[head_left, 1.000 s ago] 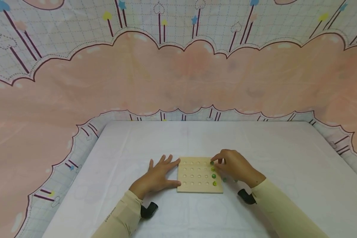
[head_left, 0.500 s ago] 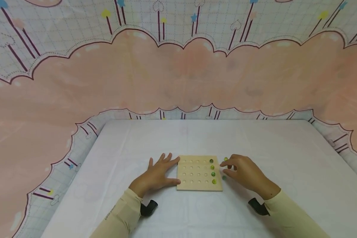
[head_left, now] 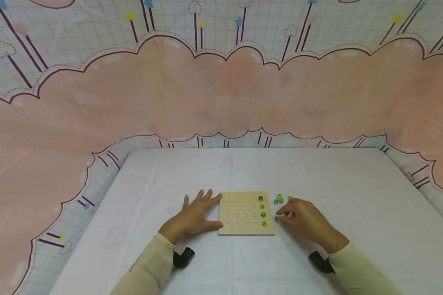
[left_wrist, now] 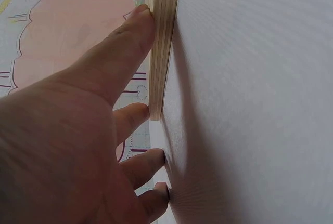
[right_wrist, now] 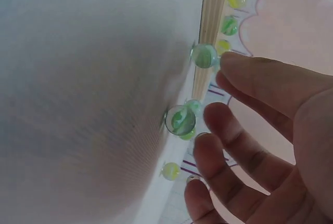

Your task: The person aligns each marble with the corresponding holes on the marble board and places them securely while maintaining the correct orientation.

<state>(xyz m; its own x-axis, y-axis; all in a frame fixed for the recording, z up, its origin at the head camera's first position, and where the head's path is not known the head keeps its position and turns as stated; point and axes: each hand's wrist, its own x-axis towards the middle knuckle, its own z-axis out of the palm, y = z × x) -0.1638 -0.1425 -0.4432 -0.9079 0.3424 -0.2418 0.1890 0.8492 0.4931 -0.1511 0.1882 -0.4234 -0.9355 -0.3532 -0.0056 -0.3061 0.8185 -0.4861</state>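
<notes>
One white table (head_left: 170, 176) fills lower frame, cloth (head_left: 206, 94) above; left hand (head_left: 192, 218) spread, right hand (head_left: 305, 218) loosely parted; only head view shows board's (head_left: 240, 229) hollows (head_left: 236, 215).

Wht tbl (head_left: 184, 172), pink cloud-print bkdrp (head_left: 221, 94) bhnd

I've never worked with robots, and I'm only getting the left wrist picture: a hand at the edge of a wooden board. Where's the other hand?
Observer: The right hand is beyond the wooden board's right edge, its thumb close to a green marble.
Visitor: I glimpse a yellow ball past my board edge. How many sit in the board altogether?
Observer: The head view shows four seated marbles, one per row, in the column nearest the right hand.
</notes>
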